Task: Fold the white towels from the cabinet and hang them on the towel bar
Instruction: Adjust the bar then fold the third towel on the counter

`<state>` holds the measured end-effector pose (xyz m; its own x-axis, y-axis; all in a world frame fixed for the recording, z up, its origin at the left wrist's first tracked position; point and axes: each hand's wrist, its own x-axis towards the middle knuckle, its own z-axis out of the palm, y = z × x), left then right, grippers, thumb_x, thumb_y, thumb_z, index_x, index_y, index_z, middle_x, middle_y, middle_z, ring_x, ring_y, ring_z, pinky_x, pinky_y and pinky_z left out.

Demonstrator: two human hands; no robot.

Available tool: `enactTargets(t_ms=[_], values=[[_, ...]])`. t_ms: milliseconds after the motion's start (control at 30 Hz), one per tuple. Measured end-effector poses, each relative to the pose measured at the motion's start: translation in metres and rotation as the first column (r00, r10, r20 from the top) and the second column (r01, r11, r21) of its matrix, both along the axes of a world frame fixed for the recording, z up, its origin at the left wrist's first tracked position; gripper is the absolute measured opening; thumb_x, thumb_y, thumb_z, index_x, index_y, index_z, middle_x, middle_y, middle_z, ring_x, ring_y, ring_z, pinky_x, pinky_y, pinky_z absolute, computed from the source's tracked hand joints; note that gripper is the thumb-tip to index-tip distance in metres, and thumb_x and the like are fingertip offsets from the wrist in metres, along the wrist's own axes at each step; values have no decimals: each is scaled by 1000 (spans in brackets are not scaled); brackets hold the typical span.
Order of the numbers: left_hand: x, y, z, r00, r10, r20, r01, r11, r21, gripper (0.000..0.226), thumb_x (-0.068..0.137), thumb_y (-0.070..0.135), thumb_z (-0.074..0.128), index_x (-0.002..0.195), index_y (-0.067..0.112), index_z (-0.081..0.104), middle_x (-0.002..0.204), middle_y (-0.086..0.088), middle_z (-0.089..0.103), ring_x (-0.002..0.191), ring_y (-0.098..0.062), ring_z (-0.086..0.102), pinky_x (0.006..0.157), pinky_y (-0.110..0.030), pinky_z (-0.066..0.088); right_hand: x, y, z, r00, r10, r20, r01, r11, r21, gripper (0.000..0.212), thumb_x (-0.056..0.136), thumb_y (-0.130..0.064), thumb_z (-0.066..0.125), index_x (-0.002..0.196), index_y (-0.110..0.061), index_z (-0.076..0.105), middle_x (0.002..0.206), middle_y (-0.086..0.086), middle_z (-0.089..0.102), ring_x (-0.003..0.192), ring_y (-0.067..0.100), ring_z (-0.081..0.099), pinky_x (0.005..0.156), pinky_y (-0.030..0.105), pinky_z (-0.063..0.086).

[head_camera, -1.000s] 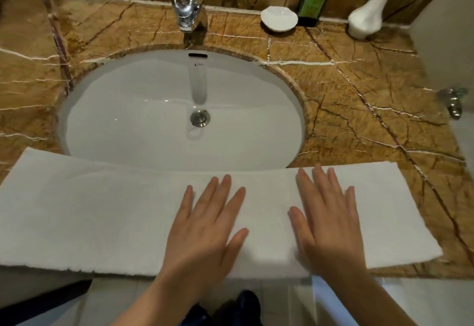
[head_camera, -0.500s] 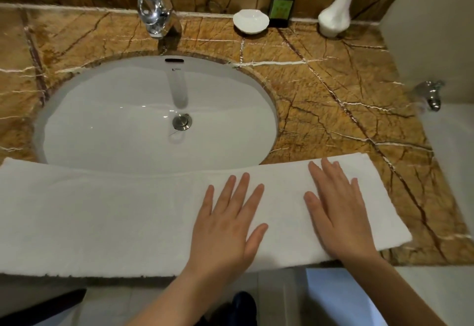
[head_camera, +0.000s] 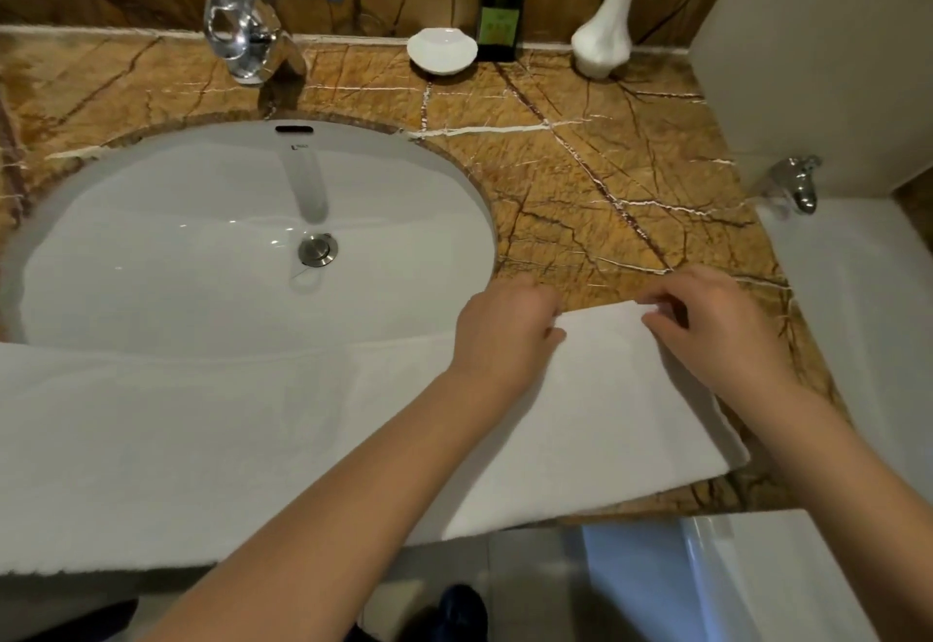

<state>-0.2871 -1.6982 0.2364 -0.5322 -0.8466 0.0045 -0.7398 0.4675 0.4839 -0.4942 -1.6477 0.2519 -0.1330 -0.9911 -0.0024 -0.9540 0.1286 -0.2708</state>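
Note:
A long white towel (head_camera: 227, 449) lies folded lengthwise along the front edge of the marble counter, its far edge overlapping the sink rim. My left hand (head_camera: 505, 333) sits at the towel's far edge with fingers curled down onto the cloth. My right hand (head_camera: 717, 323) is at the towel's far right corner, with curled fingers pinching that corner. A strip of bare towel shows between the two hands. No towel bar or cabinet is in view.
The oval white sink (head_camera: 252, 237) fills the left of the brown marble counter (head_camera: 606, 177). A chrome faucet (head_camera: 237, 30), white soap dish (head_camera: 442, 50), dark soap bottle (head_camera: 500, 20) and white stand (head_camera: 601, 45) line the back. A white bathtub (head_camera: 858, 313) with a chrome tap (head_camera: 797, 182) is on the right.
Both hands slid from flat on the towel's middle to its far right edge, and their fingers curled onto the cloth. The view shifted rightward.

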Motion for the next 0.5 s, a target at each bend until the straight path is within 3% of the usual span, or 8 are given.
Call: enactTargets(t_ms=[233, 300, 367, 500], values=[[1, 4, -6, 996, 12, -88, -14, 1000, -28, 8, 84, 26, 61, 81, 20, 59, 82, 5, 61, 79, -18, 54, 60, -32, 40, -14, -6, -1, 978, 60, 200, -68, 997, 30, 10, 86, -16, 67, 94, -19, 71, 87, -10, 62, 86, 13, 56, 71, 29, 39], [2, 3, -4, 993, 51, -102, -48, 998, 31, 6, 83, 27, 58, 79, 22, 57, 76, 7, 60, 74, -18, 54, 53, -29, 33, -12, -8, -5, 960, 15, 280, -38, 996, 75, 10, 85, -18, 68, 90, -27, 69, 86, -9, 65, 84, 12, 58, 70, 29, 41], [3, 0, -2, 996, 77, -56, -72, 994, 76, 4, 83, 26, 57, 80, 24, 56, 76, 6, 61, 73, -18, 56, 53, -28, 32, -12, -13, -8, 952, -55, 301, 29, 995, 90, 18, 79, -23, 75, 80, -34, 61, 76, -9, 63, 71, 10, 56, 60, 27, 40], [4, -5, 0, 995, 97, 22, -98, 991, 87, 6, 84, 28, 58, 79, 25, 55, 79, 5, 64, 77, -19, 58, 55, -28, 35, -14, -18, -12, 923, -158, 351, 125, 985, 115, 25, 73, -26, 81, 71, -28, 56, 62, -6, 55, 57, 9, 50, 52, 25, 36]])
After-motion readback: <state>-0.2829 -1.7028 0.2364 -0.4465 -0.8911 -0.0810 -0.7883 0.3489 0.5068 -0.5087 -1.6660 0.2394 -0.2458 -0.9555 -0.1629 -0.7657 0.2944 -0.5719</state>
